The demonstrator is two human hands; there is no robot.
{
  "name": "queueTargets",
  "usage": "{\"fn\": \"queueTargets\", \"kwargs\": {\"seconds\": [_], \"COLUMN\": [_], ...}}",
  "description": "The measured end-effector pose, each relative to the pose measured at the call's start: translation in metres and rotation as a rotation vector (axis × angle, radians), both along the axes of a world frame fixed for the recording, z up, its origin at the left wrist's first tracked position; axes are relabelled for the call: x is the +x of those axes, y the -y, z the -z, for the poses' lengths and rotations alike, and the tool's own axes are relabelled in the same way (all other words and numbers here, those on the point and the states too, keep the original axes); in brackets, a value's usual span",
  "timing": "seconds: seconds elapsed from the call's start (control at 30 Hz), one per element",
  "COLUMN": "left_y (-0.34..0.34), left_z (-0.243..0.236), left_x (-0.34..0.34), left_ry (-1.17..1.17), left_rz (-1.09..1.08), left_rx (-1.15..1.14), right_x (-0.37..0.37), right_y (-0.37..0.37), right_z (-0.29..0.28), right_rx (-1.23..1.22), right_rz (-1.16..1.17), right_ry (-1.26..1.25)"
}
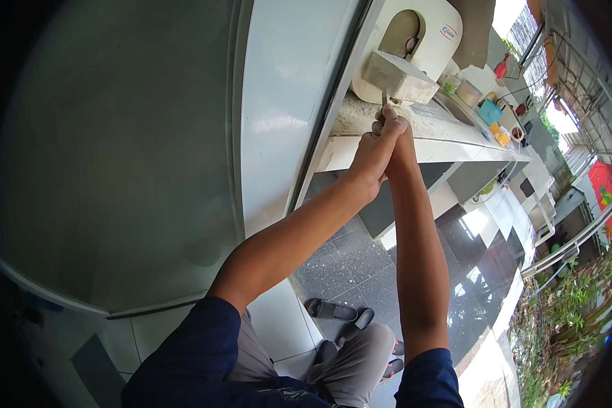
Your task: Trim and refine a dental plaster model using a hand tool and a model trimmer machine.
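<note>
Both my hands are stretched out and clasped together at the front edge of a stone counter [421,122]. My left hand [368,155] wraps around my right hand [393,129], and together they grip a thin metal tool [385,100] whose tip sticks up out of the fists. The tool's tip reaches the lower edge of a grey rectangular stone block [401,76] lying on the counter. How the tool looks below the fists is hidden by my fingers.
A white round-cornered appliance [421,34] stands behind the block. Cups, a blue box [489,111] and small yellow items sit further along the counter by a sink. A large pale glass panel [115,156] fills the left. Dark sandals [333,311] lie on the tiled floor.
</note>
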State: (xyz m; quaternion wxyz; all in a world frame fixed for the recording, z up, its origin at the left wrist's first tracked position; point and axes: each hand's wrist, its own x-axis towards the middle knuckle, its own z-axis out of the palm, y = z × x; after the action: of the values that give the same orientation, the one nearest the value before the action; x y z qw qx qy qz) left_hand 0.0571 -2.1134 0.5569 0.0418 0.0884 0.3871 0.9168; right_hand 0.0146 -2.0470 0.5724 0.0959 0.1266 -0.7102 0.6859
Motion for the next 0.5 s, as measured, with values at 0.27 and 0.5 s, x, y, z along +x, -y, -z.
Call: {"fn": "queueTargets", "kwargs": {"seconds": [0.27,0.5], "left_y": [0.007,0.002], "left_z": [0.002,0.002], "left_x": [0.007,0.004], "left_ry": [0.054,0.034], "left_rz": [0.103,0.164], "left_rx": [0.025,0.066], "right_x": [0.009,-0.006], "right_y": [0.005,-0.003], "right_z": [0.001,0.014], "right_rx": [0.007,0.079], "right_rz": [0.061,0.149], "right_ry": [-0.029,-0.034]}}
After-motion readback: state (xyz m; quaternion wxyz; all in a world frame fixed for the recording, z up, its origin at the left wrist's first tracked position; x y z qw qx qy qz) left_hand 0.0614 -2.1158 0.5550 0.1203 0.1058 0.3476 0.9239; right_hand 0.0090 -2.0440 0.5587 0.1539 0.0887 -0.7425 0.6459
